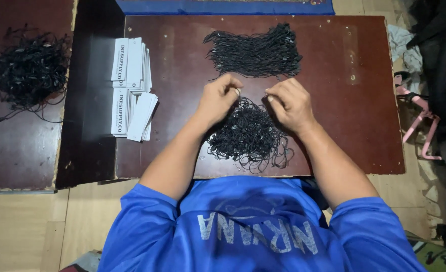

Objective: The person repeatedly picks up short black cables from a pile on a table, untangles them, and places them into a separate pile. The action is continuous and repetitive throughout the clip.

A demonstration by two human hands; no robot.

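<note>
The dark brown, scuffed wooden desk (364,100) carries everything within arm's reach of the person in the blue shirt (253,226). At its middle lies a loose tangled heap of thin black string loops (250,136), placed directly under the hands, apparently so strands can be drawn straight up from it. At twelve o'clock from that heap, a combed, aligned bundle of black strings (255,53) lies flat, kept apart from the tangle. At nine o'clock, stacks of narrow white rectangular card tags with dark print (132,85) lean fanned. On a second dark board at far nine o'clock sits another tangled black string pile (28,70). The left hand (218,100) and right hand (289,103) each pinch shut on a strand above the heap
</note>
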